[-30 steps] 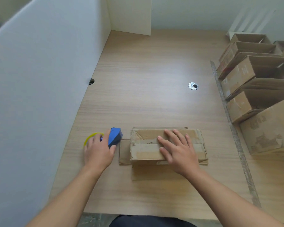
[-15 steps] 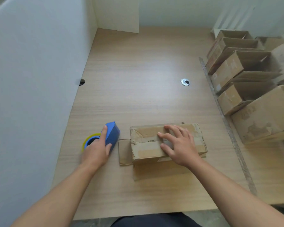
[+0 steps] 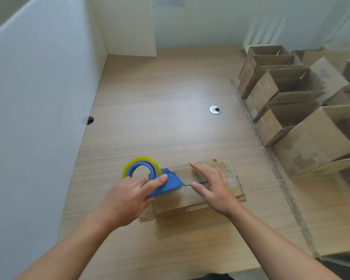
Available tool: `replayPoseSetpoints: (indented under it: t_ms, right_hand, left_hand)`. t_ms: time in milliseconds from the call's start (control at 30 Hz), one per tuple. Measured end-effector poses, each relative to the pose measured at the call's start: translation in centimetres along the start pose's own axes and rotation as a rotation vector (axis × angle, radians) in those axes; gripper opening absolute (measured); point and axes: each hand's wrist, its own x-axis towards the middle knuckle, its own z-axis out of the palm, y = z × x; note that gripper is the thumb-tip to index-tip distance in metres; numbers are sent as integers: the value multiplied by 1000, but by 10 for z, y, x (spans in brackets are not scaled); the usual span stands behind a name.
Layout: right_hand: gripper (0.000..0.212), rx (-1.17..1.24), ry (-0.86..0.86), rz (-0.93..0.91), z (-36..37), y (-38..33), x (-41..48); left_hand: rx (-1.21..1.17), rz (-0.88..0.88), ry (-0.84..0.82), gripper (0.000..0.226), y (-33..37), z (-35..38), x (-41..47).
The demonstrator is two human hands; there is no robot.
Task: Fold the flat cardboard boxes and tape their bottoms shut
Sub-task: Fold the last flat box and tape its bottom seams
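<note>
A folded cardboard box [image 3: 233, 179] lies bottom-up on the wooden desk [image 3: 160, 118], its flaps closed along a middle seam. My left hand [image 3: 127, 199] grips a blue tape dispenser [image 3: 166, 184] with a yellow-edged roll [image 3: 139, 161], its front end at the box's left end over the seam. My right hand [image 3: 212, 186] presses flat on the box flaps with fingers straight, just right of the dispenser.
Several folded open cardboard boxes [image 3: 291, 110] are stacked along the right side beyond a metal strip [image 3: 257, 134]. A white partition [image 3: 38, 118] walls the left. A round metal grommet [image 3: 215, 109] sits in the desk.
My left hand has lifted the tape dispenser from the desk and brought it right onto the box's left end. My right hand stayed pressing on the box.
</note>
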Motion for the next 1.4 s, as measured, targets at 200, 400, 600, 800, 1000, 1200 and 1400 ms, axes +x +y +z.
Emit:
replayPoseSetpoints:
  t_ms: [200,400,600,800,1000,1200,1400]
  right_hand:
    - [48,87,14,-10,-3,3,0]
    - [14,160,107,20,1,7,6]
    - [11,328,174,82,-3,11,1]
    - [19,467,243,174,-20,15,-6]
    - [21,797,523,534,-100,74,-20]
    - [18,739,273,701,-96,81,-14]
    - [19,672,310,738,-85,87,-8]
  left_hand:
    - [95,92,-69,62,8,-1,14]
    - [125,185,-91,48,26,1,29]
    - [128,89,-199,59,36,-2,42]
    - [69,17,-290,74,43,0,53]
    - [11,8,-312,83,41,-1,55]
    - [-41,-49,-373,88,38,-3,54]
    - [21,-12,-405,96,45,-8,61]
